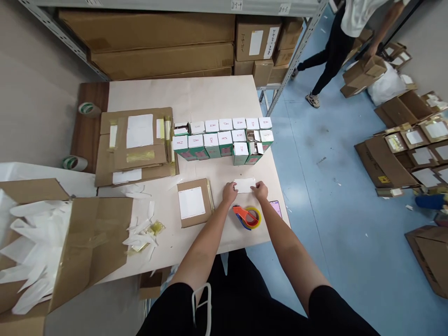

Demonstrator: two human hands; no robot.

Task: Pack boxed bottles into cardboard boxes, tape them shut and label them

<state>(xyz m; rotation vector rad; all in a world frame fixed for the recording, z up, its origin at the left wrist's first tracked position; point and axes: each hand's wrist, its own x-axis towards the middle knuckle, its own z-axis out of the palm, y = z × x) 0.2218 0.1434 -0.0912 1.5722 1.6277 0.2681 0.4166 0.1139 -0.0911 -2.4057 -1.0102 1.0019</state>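
Note:
My left hand [230, 192] pinches the left end of a small white rectangular piece [244, 185], and the fingers of my right hand [260, 191] close on its right end. Whether it is a paper slip or the face of a small box, I cannot tell. Just below it, between my forearms, lies a red tape dispenser [241, 214] with a yellow-rimmed tape roll. A phone [276, 208] rests at the table edge by my right wrist. Left of my left hand is a flat cardboard parcel [195, 203] with a white label. Beyond my hands stand rows of green boxes [212, 147] with white tops, some with open flaps.
Flattened labelled cardboard [140, 140] is stacked on the table's left. An open carton [94, 242] of white paper strips stands lower left. Tape rolls [75, 163] lie beyond it. A metal shelf [196, 4] spans the back. At upper right, a person [336, 46] carries a carton among floor boxes.

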